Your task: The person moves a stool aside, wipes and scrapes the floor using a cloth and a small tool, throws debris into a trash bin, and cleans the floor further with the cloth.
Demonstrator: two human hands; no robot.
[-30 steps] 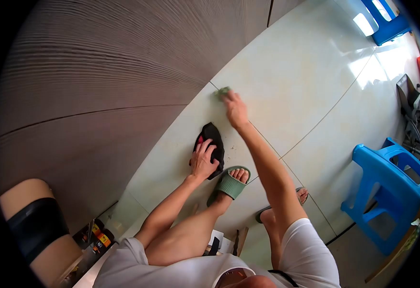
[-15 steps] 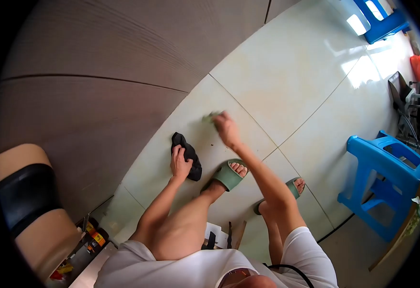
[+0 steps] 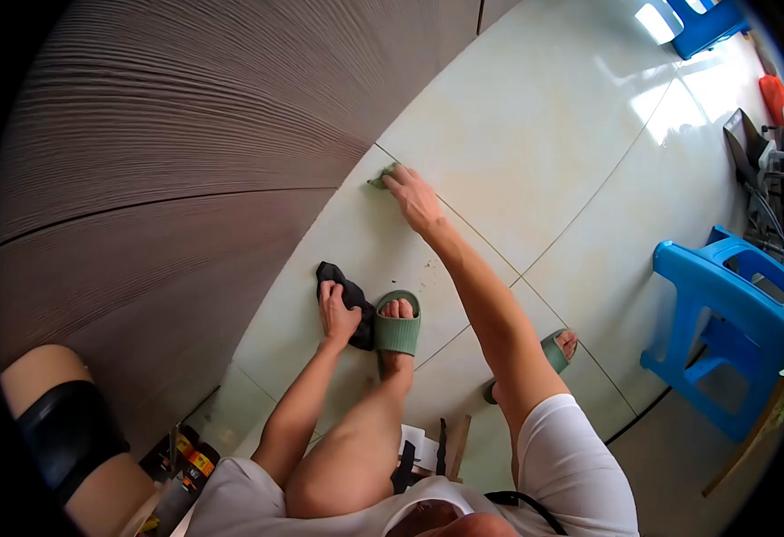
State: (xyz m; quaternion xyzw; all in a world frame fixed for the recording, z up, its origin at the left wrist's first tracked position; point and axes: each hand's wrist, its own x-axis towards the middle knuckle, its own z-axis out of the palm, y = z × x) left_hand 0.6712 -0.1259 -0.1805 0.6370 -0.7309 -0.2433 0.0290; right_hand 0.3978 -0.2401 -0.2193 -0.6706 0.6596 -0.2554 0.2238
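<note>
Right hand (image 3: 417,199) grasping green cloth (image 3: 378,180) down at tiled floor (image 3: 517,170), just beside wood-grain panel (image 3: 168,125). Left hand (image 3: 339,315) grasping black fabric item (image 3: 364,329), fingers curled over it; item lies on floor near panel. Left-foot green slipper (image 3: 397,335) farther from panel than black fabric item. Blue stool (image 3: 692,291) well apart from panel.

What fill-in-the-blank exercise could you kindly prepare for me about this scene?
1. The small cloth in the right hand is coloured ____.
2. The soft bundle under the left hand is coloured ____.
3. The nearer blue stool stands toward the picture's ____ edge.

Missing words: green; black; right.
</note>
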